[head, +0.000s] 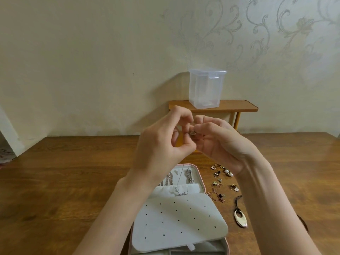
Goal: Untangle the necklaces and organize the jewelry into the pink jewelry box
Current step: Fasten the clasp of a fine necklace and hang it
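Observation:
My left hand (pixel 161 142) and my right hand (pixel 219 142) are raised together above the table, fingertips meeting around a small gold earring (pixel 192 132) that both pinch. Below them the pink jewelry box (pixel 202 178) lies open. Its lid holds hanging chains and a silver antler necklace (pixel 179 192). A white perforated earring flap (pixel 176 221) lies over the lower half. Right of the box sit several loose earrings (pixel 221 174), a rose-gold chain with a dark cube (pixel 218 196) and a black-cord oval pendant (pixel 240 218).
A clear plastic container (pixel 207 88) stands on a small wooden shelf (pixel 237 107) against the wall behind my hands. The wooden table (pixel 73 181) stretches out to the left of the box. A white object (pixel 9 137) leans at the far left.

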The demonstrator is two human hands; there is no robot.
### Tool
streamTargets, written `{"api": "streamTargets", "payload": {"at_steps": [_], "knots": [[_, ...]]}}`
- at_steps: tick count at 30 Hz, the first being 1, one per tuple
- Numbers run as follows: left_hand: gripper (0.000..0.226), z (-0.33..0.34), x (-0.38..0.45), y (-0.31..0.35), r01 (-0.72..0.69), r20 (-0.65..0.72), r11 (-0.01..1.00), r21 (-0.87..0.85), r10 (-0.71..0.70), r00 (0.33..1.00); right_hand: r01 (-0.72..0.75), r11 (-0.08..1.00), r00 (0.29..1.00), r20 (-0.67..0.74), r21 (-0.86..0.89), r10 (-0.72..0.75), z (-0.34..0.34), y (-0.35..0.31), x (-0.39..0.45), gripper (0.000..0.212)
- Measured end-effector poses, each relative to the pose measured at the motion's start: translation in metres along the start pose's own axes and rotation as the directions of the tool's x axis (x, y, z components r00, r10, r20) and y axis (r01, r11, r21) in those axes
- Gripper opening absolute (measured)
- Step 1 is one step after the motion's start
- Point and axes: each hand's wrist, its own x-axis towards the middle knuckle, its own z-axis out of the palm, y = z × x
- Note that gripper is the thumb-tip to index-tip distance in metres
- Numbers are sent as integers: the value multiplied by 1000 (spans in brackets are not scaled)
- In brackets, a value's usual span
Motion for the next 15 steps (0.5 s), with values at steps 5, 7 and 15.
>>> {"api": "streamTargets", "payload": {"at_steps": [5, 7, 15], "knots": [[13, -3, 3, -3, -19, -47, 998, -60, 16, 999, -5, 998, 999, -32, 68, 7, -5, 0, 2, 25], [11, -4, 4, -4, -17, -57, 998, -61, 14, 998, -5, 998, 999, -49, 68, 8, -5, -1, 2, 27], [18, 0, 0, -2, 45, -56, 998, -43, -47, 997, 4, 998, 997, -78, 66, 1, 0, -3, 0, 18]]}}
